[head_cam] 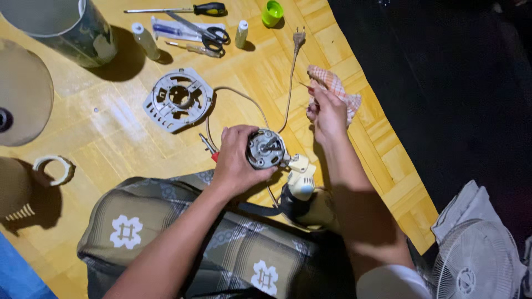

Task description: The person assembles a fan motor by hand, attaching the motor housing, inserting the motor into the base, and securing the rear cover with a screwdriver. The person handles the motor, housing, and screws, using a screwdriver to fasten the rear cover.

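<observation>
Motor (pixel 266 148), round and grey with its shaft pointing up at the camera, sits on the wooden floor (pixel 111 122) just in front of the person's knees, and every other place here is told from it. The left hand (pixel 235 158) wraps its near-left side, fingers curled firmly around the casing. Just beyond and to the right of the motor, the right hand (pixel 327 113) pinches a thin pointed tool whose tip sticks out toward the cord; it also touches a checked cloth (pixel 338 91) lying under it.

A white plastic part (pixel 301 177) hangs off the motor's near-right side, and the power cord (pixel 291 83) runs from the motor away to its plug (pixel 299 37), which lies loose on the floor.

Several slips look possible. The motor is held on one side only, so a push from the tool could likely turn or tip it out of the grip. The thin tip could skid off and nick the windings or the holding fingers. The cord loops close to both wrists and might snag. To the motor's far left lies a grey plastic housing (pixel 178 99), and scissors (pixel 213 37) rest well beyond.
</observation>
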